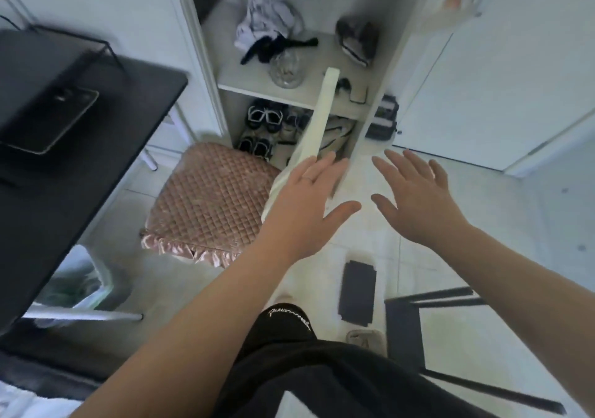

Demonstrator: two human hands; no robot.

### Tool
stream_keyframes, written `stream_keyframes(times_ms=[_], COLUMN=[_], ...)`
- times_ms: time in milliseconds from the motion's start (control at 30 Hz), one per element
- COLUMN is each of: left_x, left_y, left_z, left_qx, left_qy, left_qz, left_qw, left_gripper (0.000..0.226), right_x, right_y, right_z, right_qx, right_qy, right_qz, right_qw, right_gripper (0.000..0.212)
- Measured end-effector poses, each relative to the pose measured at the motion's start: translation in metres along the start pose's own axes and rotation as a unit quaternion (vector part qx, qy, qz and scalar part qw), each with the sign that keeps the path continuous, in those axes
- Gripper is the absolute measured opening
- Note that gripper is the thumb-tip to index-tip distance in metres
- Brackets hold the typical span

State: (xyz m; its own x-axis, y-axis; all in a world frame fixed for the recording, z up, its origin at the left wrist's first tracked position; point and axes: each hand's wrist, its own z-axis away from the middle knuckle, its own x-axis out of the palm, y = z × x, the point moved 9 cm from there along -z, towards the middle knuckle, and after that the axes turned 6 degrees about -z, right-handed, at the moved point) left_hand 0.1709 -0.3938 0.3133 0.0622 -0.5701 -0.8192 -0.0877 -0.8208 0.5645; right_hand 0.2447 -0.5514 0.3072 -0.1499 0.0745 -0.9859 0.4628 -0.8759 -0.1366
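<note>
Fingers (pixel 317 169) spread; cream strip (pixel 322 118), perhaps cloth, slants up toward shelf (pixel 251 79).

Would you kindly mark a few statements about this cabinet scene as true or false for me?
1. The left hand and the right hand are both open, with fingers spread. True.
2. The right hand holds the clear glass jar. False: the jar stands on the white cabinet shelf, and that hand holds nothing.
3. Pairs of shoes sit in the compartment under the shelf. True.
4. The pink quilted cushion lies on the shelf. False: it lies low down outside the cabinet, beside the left hand.
</note>
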Motion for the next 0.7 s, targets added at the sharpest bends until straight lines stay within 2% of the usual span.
stream_keyframes(times_ms=[133, 333, 467, 700], left_x=[-0.038, -0.052, -0.048, -0.007], left_y=[-0.029, -0.098, -0.146, -0.207], left_z=[-0.015, -0.043, -0.062, -0.067], left_qx=[-0.037, -0.130, -0.181, -0.278], left_qy=[0.047, 0.024, -0.001, -0.090], left_qz=[-0.033, -0.065, -0.052, 0.000], left_qw=[0.998, 0.989, 0.982, 0.956], left_gripper=[0.073, 0.079, 0.077, 0.077], right_x=[-0.032, -0.068, -0.063, -0.020], right_y=[-0.023, -0.076, -0.104, -0.130], right_z=[-0.039, -0.103, -0.155, -0.221], right_qx=[-0.064, -0.194, -0.247, -0.285], right_qy=[0.006, 0.049, 0.000, -0.092], right_qz=[0.013, 0.026, 0.037, 0.064], right_qw=[0.998, 0.979, 0.968, 0.952], right_gripper=[0.064, 0.059, 0.061, 0.056])
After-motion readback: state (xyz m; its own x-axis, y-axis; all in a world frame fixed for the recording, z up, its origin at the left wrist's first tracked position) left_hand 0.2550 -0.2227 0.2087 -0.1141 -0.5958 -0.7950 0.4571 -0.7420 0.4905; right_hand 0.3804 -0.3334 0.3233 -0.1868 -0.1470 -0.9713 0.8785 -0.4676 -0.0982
